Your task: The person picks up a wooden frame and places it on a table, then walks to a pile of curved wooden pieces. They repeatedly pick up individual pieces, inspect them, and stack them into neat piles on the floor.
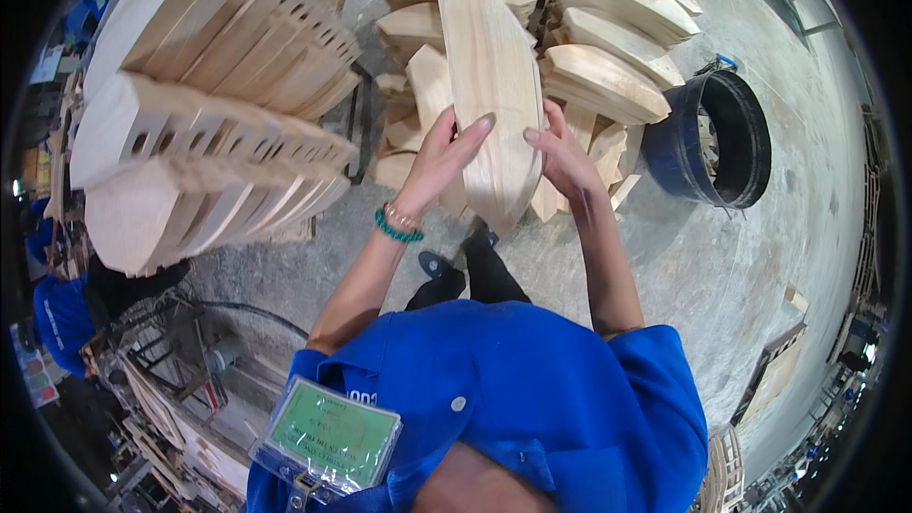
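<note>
A long pale wooden panel (496,76), tapered at both ends, is held up in front of me between both hands. My left hand (445,154) grips its left edge, thumb on the upper face and fingers hidden beneath. On the opposite edge my right hand (564,154) holds it the same way, its thumb pressing near the rim. Beyond and below the panel are stacks of similar wooden pieces; one stack (608,81) lies to the right and another (413,28) to the left.
Tall rows of shaped boards with slots along their edges (218,147) stand at the left. A dark round bin (708,142) is on the concrete floor (665,256) at the right. A black hose (252,312) runs at lower left, near another person in blue (63,321).
</note>
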A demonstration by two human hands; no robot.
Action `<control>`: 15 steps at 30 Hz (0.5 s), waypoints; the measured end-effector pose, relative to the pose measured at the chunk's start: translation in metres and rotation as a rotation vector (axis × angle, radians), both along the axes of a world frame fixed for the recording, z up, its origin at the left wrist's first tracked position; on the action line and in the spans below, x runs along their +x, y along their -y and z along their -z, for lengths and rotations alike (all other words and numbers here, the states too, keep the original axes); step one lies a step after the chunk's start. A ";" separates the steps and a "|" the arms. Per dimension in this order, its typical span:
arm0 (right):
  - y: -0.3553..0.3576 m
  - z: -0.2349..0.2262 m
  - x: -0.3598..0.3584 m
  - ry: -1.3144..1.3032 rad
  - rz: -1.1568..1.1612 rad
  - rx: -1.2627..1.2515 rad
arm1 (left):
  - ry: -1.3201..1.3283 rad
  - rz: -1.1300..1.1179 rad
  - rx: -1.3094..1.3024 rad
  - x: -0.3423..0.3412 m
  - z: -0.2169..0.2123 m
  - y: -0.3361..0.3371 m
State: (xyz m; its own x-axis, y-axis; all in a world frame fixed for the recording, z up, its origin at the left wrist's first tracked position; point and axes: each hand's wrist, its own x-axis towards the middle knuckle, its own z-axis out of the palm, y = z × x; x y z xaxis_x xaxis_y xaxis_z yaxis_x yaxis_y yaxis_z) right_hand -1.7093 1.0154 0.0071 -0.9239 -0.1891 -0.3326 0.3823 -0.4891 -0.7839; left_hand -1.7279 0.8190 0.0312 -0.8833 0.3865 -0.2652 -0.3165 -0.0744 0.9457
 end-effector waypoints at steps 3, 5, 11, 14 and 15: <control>0.032 -0.005 0.005 -0.058 0.022 0.018 | -0.021 0.091 -0.226 -0.001 -0.006 0.031; 0.038 -0.007 0.007 -0.020 -0.007 0.025 | -0.170 0.110 -0.375 0.001 -0.010 0.051; 0.021 -0.005 0.035 -0.036 -0.258 0.296 | -1.217 0.434 -1.308 0.007 -0.060 0.062; 0.011 0.002 0.053 -0.012 -0.445 0.301 | -1.564 0.586 -1.254 0.019 -0.026 0.055; 0.003 0.006 0.064 0.014 -0.487 0.285 | -1.449 0.754 -1.167 0.022 -0.028 0.049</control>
